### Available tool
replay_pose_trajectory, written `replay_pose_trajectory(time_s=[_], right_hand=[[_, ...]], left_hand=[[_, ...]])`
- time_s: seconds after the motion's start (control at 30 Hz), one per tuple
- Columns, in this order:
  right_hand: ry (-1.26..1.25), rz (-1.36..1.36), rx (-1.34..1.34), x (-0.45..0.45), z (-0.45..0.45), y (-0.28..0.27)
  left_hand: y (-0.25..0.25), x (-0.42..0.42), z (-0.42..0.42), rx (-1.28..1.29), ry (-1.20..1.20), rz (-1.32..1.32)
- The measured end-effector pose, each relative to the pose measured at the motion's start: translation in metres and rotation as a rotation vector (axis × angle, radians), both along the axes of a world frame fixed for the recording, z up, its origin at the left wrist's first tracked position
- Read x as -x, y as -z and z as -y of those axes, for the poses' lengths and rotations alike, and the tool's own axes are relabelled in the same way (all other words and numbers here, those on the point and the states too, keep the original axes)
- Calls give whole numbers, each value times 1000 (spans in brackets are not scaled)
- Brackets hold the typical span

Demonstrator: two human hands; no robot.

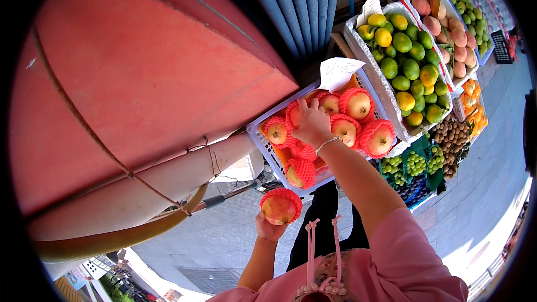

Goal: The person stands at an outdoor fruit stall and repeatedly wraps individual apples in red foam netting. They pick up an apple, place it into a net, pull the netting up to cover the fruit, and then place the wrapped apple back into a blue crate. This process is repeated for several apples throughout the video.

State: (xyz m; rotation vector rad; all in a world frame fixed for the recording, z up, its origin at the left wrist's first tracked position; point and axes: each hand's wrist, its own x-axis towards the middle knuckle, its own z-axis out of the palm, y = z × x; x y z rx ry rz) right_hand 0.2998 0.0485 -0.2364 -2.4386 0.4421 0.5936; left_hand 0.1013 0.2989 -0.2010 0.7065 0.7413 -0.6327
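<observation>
My left hand (pixel 270 228) holds a pomegranate (pixel 278 209) in a red foam net, in front of a lilac plastic basket (pixel 272 163). Inside the basket sit several more pomegranates (pixel 358 105) in the same kind of net. My right hand (pixel 314 123) reaches over the basket with a bracelet (pixel 327 146) at the wrist. Its thumb and forefinger are around a netted pomegranate (pixel 295 116) near the basket's left part. That fruit is partly hidden by the hand. A white paper sign (pixel 337 73) with handwriting stands at the basket's far edge.
Right of the basket, a foam box holds green and yellow citrus (pixel 411 69); beyond it are peaches (pixel 459 37). Grapes (pixel 415 163) and small brown fruits (pixel 451 138) lie nearer. A red panel (pixel 147 71) with a pale roll (pixel 168 176) below fills the left. Blue pipes (pixel 298 4) stand behind.
</observation>
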Motion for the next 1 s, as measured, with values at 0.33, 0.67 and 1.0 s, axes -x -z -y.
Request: replay_pose_trajectory(time_s=[0.33, 0.67, 1.0], right_hand=[[-50, 225, 308, 14, -18, 31], [-158, 251, 466, 9, -20, 52], [362, 465, -814, 149, 36, -25]], left_hand=[[-6, 6, 6, 32, 48, -9], [-20, 0, 29, 48, 49, 34], [-40, 3, 63, 32, 72, 61]])
